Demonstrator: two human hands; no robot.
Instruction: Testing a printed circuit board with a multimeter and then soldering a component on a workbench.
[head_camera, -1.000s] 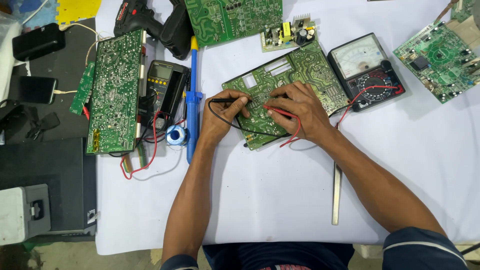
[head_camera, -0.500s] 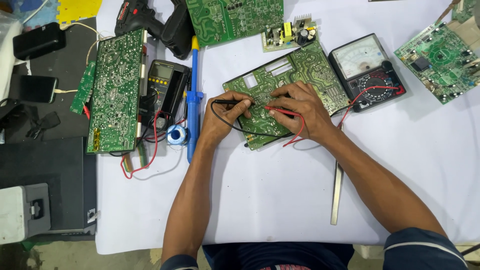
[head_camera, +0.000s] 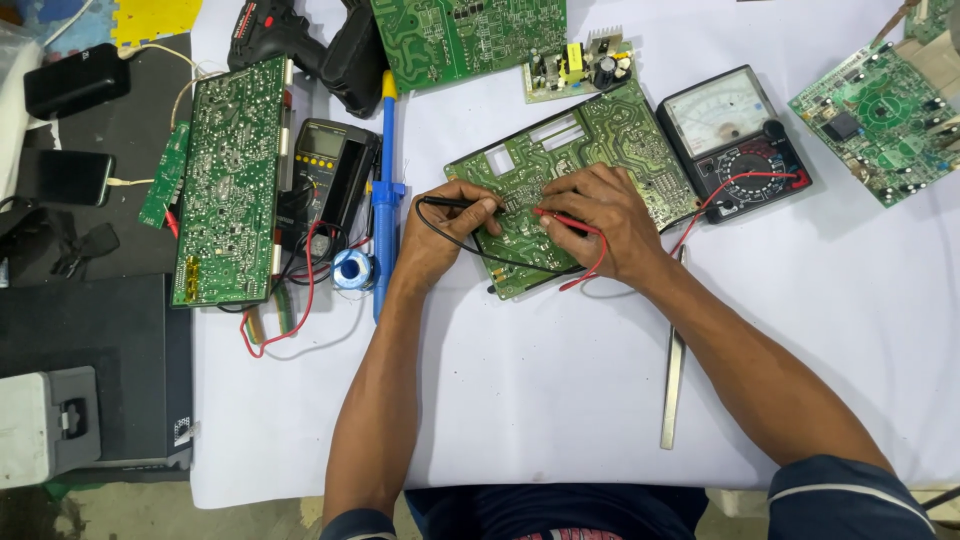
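— Barely anything has shifted over the last second: both hands have stayed planted on the green circuit board (head_camera: 600, 160), with only a slight re-seating of the probe tips near its middle.

— So the contact points are much the same?

— As far as I can tell, yes; the tips themselves are too small to place exactly. Nearest us, long metal tweezers (head_camera: 675, 375) lie untouched on the white table cover (head_camera: 560, 400), beside the right forearm.

— And the hands?

— The left hand (head_camera: 450, 225) is curled closed around the black probe (head_camera: 450, 202), its black lead looping under the wrist. The right hand (head_camera: 600, 215) pinches the red probe (head_camera: 560, 217) between thumb and fingers, the rest of the hand resting flat on the board. The board lies tilted across the middle of the table, under both hands.

— Where does the red lead go?

— Rightward to the analog multimeter (head_camera: 735, 140), just beside the board's right edge. I'd judge the steady hands mean a reading is being held.

— Farther out?

— A blue desoldering pump (head_camera: 385, 190) and a yellow-faced digital meter (head_camera: 330, 170) to the left, then another board (head_camera: 232, 180); a black power tool (head_camera: 310, 45) at the far edge.
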